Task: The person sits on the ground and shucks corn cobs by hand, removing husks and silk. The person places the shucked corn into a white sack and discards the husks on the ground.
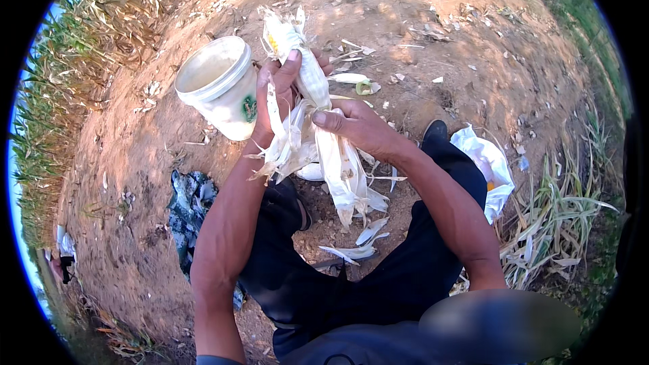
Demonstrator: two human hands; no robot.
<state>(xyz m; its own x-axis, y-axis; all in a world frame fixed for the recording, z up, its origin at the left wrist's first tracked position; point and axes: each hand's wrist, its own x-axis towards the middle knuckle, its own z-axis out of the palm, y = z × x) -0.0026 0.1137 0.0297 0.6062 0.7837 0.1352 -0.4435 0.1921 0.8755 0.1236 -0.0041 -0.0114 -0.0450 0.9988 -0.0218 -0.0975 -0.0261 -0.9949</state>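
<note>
My left hand [284,78] grips dry ears of corn in pale husks [310,78], with the thumb lying across the upper part. Yellow kernels show through torn husk at the top end. Lower down, my right hand [355,124] pinches the husk near the base of the bundle between thumb and fingers. Loose husk leaves [345,177] hang from there between my knees. How many ears the bundle has cannot be told, since my hands cover part of it.
A whitish plastic bucket [228,106] stands tilted in view beside my left wrist. Camouflage cloth [190,208] lies left of my leg. A white sack [489,167] with something yellow in it sits past my right knee, near dry corn leaves [552,218]. Husk scraps [362,248] litter the soil.
</note>
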